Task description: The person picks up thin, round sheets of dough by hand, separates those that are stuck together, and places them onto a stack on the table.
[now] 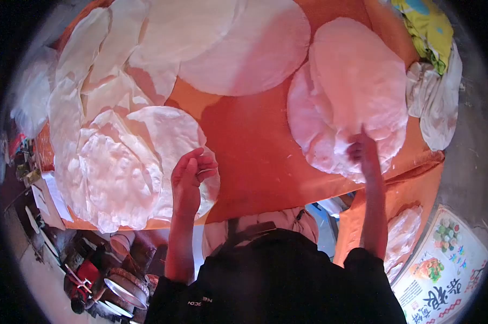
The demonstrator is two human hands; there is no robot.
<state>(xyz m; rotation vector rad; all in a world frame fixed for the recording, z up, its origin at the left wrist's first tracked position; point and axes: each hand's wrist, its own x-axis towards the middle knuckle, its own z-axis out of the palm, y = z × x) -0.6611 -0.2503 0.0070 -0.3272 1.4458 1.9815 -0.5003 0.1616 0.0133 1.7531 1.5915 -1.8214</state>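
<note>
The right hand (362, 151) is nearer, fingertips on the lower edge of the sheet stack (357, 81) at centre right of the orange bench (254, 146), its grip too blurred to tell, while the left hand (191, 175) hangs loosely curled, seemingly empty.

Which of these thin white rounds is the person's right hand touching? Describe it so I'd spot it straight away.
Start at the big orange cloth. Near its right edge, beside the crumpled white and yellow fabric, lies a stack of pale round sheets, with the right hand at its lower rim. Unlike the loose overlapping sheets on the left, it sits apart as one tidy pile.
</note>
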